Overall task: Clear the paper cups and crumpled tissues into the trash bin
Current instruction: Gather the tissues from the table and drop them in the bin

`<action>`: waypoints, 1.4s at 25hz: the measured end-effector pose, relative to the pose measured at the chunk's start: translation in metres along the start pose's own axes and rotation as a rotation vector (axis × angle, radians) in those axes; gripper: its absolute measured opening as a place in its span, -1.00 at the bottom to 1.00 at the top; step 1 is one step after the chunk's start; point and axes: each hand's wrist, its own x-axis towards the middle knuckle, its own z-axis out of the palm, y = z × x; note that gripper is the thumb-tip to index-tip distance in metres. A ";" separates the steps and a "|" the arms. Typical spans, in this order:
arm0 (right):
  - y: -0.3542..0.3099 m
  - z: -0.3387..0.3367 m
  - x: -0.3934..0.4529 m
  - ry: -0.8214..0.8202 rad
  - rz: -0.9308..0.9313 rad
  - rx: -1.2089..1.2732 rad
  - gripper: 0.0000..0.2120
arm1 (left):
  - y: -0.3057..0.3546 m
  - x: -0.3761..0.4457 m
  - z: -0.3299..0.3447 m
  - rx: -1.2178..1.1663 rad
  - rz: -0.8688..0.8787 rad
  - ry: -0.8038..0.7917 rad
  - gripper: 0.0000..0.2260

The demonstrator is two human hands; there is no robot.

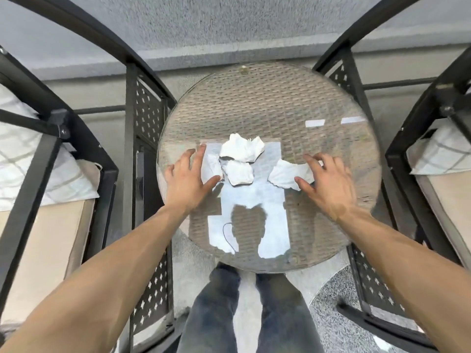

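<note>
The 3 crumpled tissues between the spread, empty left hand and right hand look weightless and soft, so scooping inward across the slick glass tabletop suits.

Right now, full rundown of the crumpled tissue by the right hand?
The crumpled tissue is white, thin paper, creased into a flattish wad with ragged edges. It lies on the round glass-topped wicker table, apart from the other tissues. The right hand brackets it, fingers at its far edge, thumb at its near edge; firm grip unclear.
</note>
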 end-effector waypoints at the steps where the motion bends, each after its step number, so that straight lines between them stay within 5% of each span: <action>1: 0.000 0.009 0.002 -0.015 -0.003 -0.003 -0.43 | -0.004 0.003 0.008 0.000 -0.022 -0.020 -0.28; 6: -0.009 0.037 0.008 -0.085 0.018 0.000 -0.43 | -0.010 0.013 0.026 0.074 0.034 -0.038 -0.40; 13: -0.020 0.034 0.009 -0.094 0.093 0.102 -0.78 | -0.001 0.016 0.017 0.084 0.047 -0.050 -0.76; 16: -0.022 0.030 0.008 -0.044 0.121 0.179 -0.78 | 0.003 0.010 0.008 -0.043 -0.012 -0.056 -0.77; 20: -0.026 0.022 0.016 -0.006 0.194 0.333 -0.79 | 0.023 0.006 -0.006 -0.215 0.160 -0.027 -0.87; 26: -0.062 0.009 0.050 0.042 -0.101 0.417 -0.89 | 0.061 0.000 0.006 -0.075 0.289 -0.216 -0.86; 32: -0.097 0.025 0.094 -0.259 -0.275 0.107 -0.88 | 0.060 0.002 0.020 0.022 0.280 -0.287 -0.79; 35: -0.101 0.030 0.101 -0.228 -0.269 0.055 -0.85 | 0.057 0.002 0.022 -0.002 0.298 -0.262 -0.78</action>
